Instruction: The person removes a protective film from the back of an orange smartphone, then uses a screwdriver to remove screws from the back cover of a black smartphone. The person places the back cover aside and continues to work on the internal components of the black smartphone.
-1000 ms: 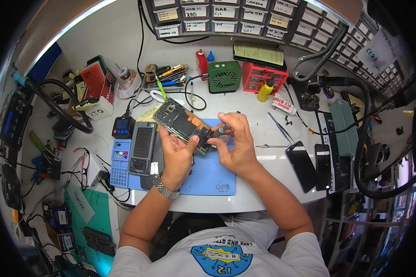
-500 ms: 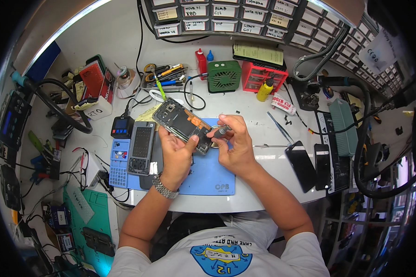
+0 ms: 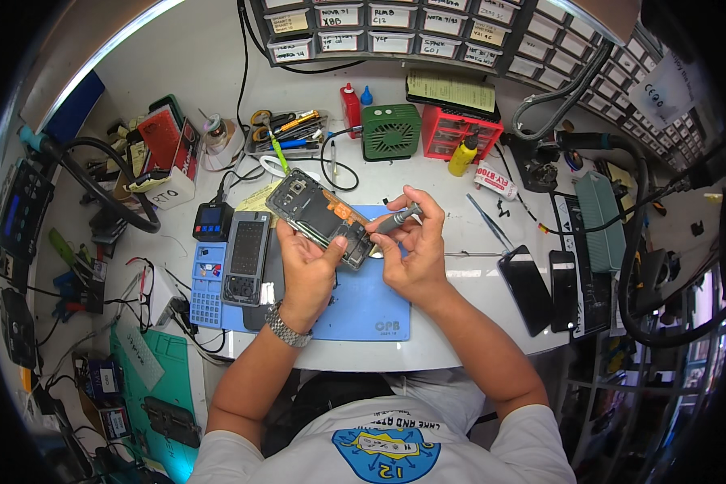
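Note:
An opened phone (image 3: 319, 211), black inside with an orange flex strip, lies tilted in my left hand (image 3: 308, 266). My left thumb presses on its lower part while the fingers support it from beneath. In my right hand (image 3: 415, 250) is a small grey screwdriver (image 3: 397, 219), gripped between thumb and fingers. Its handle points up and to the right, and its tip end is at the lower right edge of the phone; whether the tip touches a screw I cannot tell. Below the hands lies a blue work mat (image 3: 363, 310).
A grey phone-sized holder (image 3: 247, 262) and a blue parts tray (image 3: 207, 278) are at the left. A green fan (image 3: 391, 133) and red drawer box (image 3: 452, 133) stand behind. Tweezers (image 3: 490, 222) and a dark phone (image 3: 526, 290) lie at the right.
The screwdriver has leaned over to the right and its handle shows more. My right fingers have risen slightly and shifted right; the left hand and phone stay nearly still.

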Motion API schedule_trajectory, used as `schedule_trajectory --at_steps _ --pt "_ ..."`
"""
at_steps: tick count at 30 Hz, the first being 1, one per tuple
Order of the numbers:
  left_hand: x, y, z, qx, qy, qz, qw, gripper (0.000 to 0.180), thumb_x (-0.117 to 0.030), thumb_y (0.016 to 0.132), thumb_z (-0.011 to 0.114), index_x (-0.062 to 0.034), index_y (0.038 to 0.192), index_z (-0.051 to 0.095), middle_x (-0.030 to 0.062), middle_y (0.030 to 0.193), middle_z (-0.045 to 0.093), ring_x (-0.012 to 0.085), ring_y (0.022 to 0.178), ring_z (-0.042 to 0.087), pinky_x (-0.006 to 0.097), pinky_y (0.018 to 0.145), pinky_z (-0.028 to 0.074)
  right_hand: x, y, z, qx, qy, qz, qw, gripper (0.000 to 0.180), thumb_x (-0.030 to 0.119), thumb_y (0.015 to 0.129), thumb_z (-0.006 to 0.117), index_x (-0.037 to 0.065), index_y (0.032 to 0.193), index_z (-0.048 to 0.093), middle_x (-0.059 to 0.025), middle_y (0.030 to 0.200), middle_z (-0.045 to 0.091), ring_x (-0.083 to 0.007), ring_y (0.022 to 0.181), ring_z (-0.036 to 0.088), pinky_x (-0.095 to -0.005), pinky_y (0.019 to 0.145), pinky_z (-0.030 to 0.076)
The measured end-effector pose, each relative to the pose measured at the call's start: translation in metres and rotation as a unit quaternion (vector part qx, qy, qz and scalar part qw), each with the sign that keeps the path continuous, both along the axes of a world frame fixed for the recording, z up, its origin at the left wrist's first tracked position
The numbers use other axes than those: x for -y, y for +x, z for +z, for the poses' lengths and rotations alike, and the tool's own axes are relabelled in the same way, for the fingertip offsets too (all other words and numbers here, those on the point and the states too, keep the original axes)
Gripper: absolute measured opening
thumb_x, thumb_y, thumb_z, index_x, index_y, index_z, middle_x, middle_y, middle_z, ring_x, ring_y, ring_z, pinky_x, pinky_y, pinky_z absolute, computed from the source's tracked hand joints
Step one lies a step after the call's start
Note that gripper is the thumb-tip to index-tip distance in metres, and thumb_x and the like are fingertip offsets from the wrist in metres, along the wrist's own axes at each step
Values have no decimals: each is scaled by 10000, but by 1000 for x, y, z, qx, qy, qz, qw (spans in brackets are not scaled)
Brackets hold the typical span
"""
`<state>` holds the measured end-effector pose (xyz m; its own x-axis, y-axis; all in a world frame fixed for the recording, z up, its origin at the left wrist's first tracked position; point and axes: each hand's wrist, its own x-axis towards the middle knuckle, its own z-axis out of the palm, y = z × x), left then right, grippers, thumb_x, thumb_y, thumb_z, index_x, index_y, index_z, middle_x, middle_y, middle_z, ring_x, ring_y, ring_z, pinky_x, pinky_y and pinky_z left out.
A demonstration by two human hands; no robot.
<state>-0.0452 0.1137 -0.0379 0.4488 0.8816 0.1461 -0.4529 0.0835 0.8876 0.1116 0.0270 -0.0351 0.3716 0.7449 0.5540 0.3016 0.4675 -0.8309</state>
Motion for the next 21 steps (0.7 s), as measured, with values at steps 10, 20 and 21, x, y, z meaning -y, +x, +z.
schedule_trajectory --at_steps 10,20,21 --pt "-1 -2 -2 0 22 -3 1000 704 123 957 723 -70 1509 332 170 1416 599 248 1264 683 391 1044 622 2 3 17 198 46 -113 973 718 -167 883 778 50 1493 468 -171 1231 608 -257 1053 750 -350 881 645" --pt "3 0 5 8 16 -11 1000 729 156 942 695 -60 1528 321 159 1440 578 242 1298 659 388 1087 591 1 3 32 199 73 -132 968 602 -129 852 799 54 1409 664 -205 1343 637 -270 1019 745 -334 922 623" --pt "4 1 8 5 14 -11 1000 705 180 938 672 -53 1506 324 163 1429 579 235 1292 657 381 1089 586 3 4 29 201 66 -136 968 621 -110 855 808 62 1429 648 -204 1357 610 -274 1029 744 -335 917 621"
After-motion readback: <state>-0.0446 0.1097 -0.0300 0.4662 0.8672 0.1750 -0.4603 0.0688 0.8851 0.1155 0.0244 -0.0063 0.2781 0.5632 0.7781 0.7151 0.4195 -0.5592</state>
